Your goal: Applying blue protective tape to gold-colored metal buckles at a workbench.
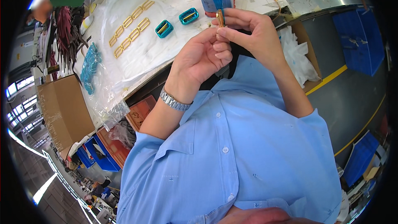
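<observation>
Both my hands meet in front of a blue device (pixel 216 1) at the table's near edge. Between the fingertips of my left hand (pixel 200 54) and my right hand (pixel 258 33) is a small gold buckle (pixel 220 18), held upright and seen nearly edge-on. My left fingers are curled, with thumb and forefinger at its lower end; my right thumb and fingers pinch its side. Two teal buckles with gold bars, one nearer (pixel 164 29) and one farther (pixel 189 16), lie left of the device. Beyond them, two rows of gold oblong buckles (pixel 132 36) rest on white sheeting (pixel 143 52).
A clear bag of teal pieces (pixel 90 68) lies at the table's left, above a cardboard box (pixel 66 114). A carton with white plastic bags (pixel 299 56) stands at right, near a blue bin (pixel 360 41). At far left, part of another person (pixel 41 10) shows.
</observation>
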The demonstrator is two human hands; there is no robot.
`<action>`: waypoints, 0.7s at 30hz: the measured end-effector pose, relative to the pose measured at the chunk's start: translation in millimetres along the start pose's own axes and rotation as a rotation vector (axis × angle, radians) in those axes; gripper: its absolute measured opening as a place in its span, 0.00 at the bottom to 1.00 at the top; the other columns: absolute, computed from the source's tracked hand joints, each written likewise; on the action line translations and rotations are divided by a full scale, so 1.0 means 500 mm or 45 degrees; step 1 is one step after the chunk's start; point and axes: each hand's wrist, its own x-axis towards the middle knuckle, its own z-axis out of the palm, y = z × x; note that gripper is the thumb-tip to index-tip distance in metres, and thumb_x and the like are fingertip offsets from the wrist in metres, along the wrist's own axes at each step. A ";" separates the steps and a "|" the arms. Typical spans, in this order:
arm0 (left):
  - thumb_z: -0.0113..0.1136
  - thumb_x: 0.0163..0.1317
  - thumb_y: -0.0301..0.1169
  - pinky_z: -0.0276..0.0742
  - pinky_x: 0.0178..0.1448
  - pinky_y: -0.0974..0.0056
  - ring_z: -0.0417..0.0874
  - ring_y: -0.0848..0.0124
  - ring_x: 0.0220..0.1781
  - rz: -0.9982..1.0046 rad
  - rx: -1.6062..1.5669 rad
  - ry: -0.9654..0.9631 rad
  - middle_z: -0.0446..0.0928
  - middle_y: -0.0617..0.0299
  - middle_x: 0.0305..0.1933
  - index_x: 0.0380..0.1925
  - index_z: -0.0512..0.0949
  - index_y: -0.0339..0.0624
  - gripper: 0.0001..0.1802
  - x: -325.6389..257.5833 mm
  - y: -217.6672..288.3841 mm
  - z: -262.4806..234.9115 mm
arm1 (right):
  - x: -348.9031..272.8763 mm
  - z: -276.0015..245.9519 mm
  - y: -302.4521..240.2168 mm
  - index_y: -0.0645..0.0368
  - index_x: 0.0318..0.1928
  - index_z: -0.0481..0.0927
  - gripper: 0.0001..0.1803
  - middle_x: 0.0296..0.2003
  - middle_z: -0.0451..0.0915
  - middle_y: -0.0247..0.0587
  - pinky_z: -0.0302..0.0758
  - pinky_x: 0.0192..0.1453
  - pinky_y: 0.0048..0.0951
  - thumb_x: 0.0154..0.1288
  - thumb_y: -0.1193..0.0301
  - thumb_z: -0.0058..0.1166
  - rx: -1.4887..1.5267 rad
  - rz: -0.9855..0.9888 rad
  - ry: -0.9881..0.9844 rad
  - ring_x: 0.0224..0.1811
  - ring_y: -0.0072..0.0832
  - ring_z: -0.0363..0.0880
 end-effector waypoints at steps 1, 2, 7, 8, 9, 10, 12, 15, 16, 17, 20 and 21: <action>0.57 0.80 0.28 0.67 0.34 0.69 0.69 0.77 0.30 0.000 0.000 0.000 0.76 0.66 0.35 0.44 0.76 0.35 0.06 0.000 -0.001 -0.001 | 0.001 0.000 0.001 0.74 0.62 0.84 0.26 0.49 0.93 0.45 0.85 0.55 0.25 0.69 0.71 0.72 0.001 0.000 0.000 0.49 0.23 0.91; 0.57 0.80 0.28 0.68 0.35 0.69 0.70 0.77 0.31 0.009 -0.011 -0.005 0.76 0.66 0.35 0.44 0.76 0.35 0.06 -0.001 -0.001 -0.002 | 0.003 0.000 0.001 0.74 0.62 0.84 0.26 0.48 0.93 0.45 0.85 0.55 0.25 0.69 0.71 0.72 0.017 -0.003 -0.014 0.49 0.22 0.91; 0.58 0.81 0.29 0.69 0.37 0.69 0.70 0.76 0.32 0.075 -0.014 0.018 0.75 0.67 0.35 0.44 0.76 0.36 0.07 -0.009 -0.009 0.007 | 0.002 0.001 -0.002 0.73 0.62 0.85 0.25 0.45 0.93 0.44 0.85 0.52 0.23 0.70 0.70 0.72 0.009 0.054 -0.040 0.45 0.19 0.90; 0.58 0.81 0.30 0.70 0.37 0.69 0.71 0.76 0.32 0.061 -0.021 0.014 0.75 0.67 0.35 0.44 0.76 0.36 0.07 -0.009 -0.009 0.007 | 0.002 0.003 0.001 0.73 0.61 0.85 0.24 0.44 0.93 0.43 0.85 0.51 0.22 0.70 0.70 0.72 0.009 0.061 -0.018 0.44 0.18 0.89; 0.58 0.81 0.30 0.70 0.37 0.69 0.71 0.75 0.33 0.047 -0.028 0.010 0.75 0.67 0.36 0.45 0.76 0.37 0.07 -0.009 -0.009 0.007 | 0.002 0.006 0.003 0.72 0.60 0.86 0.23 0.44 0.93 0.43 0.85 0.50 0.21 0.70 0.69 0.72 0.009 0.068 0.003 0.43 0.17 0.89; 0.58 0.81 0.30 0.70 0.37 0.69 0.71 0.75 0.33 0.055 -0.031 0.008 0.75 0.67 0.36 0.45 0.76 0.37 0.07 -0.010 -0.008 0.007 | 0.002 0.007 0.003 0.72 0.60 0.86 0.23 0.44 0.93 0.43 0.85 0.50 0.21 0.70 0.69 0.72 0.009 0.067 -0.006 0.43 0.17 0.89; 0.57 0.82 0.31 0.72 0.37 0.68 0.71 0.75 0.33 -0.009 -0.091 0.013 0.75 0.67 0.36 0.45 0.76 0.37 0.07 -0.009 -0.006 0.008 | 0.002 0.009 0.001 0.71 0.59 0.87 0.22 0.44 0.93 0.42 0.85 0.49 0.21 0.71 0.70 0.71 0.014 0.109 0.022 0.43 0.17 0.89; 0.57 0.82 0.31 0.74 0.37 0.68 0.72 0.74 0.33 -0.048 -0.081 0.002 0.75 0.67 0.36 0.44 0.76 0.38 0.07 -0.004 -0.001 0.004 | 0.001 0.013 -0.007 0.70 0.58 0.88 0.20 0.43 0.93 0.42 0.85 0.48 0.20 0.73 0.70 0.70 0.051 0.123 0.050 0.42 0.17 0.89; 0.57 0.82 0.31 0.74 0.37 0.68 0.72 0.74 0.33 -0.046 -0.081 -0.001 0.75 0.67 0.36 0.44 0.76 0.38 0.07 -0.006 -0.003 0.002 | 0.003 0.012 -0.006 0.70 0.58 0.88 0.20 0.43 0.93 0.42 0.85 0.48 0.20 0.73 0.70 0.70 0.049 0.121 0.048 0.42 0.17 0.89; 0.58 0.82 0.32 0.75 0.37 0.68 0.73 0.75 0.34 0.090 0.171 0.017 0.76 0.66 0.37 0.45 0.78 0.37 0.08 -0.011 -0.010 0.001 | 0.006 0.009 -0.003 0.70 0.58 0.88 0.19 0.43 0.93 0.42 0.84 0.49 0.20 0.73 0.70 0.69 0.078 0.127 0.027 0.43 0.17 0.89; 0.61 0.80 0.31 0.77 0.38 0.69 0.77 0.77 0.36 0.555 0.881 0.090 0.79 0.65 0.40 0.48 0.81 0.35 0.09 -0.051 -0.049 0.003 | 0.006 0.006 -0.002 0.71 0.59 0.88 0.19 0.46 0.93 0.44 0.85 0.56 0.25 0.76 0.69 0.66 0.161 0.137 -0.016 0.47 0.22 0.90; 0.63 0.79 0.29 0.78 0.38 0.70 0.79 0.78 0.37 0.891 1.333 0.147 0.80 0.64 0.41 0.50 0.82 0.34 0.09 -0.062 -0.060 0.003 | 0.003 0.008 -0.003 0.71 0.60 0.87 0.19 0.50 0.92 0.48 0.85 0.62 0.29 0.77 0.69 0.64 0.217 0.144 -0.042 0.50 0.26 0.91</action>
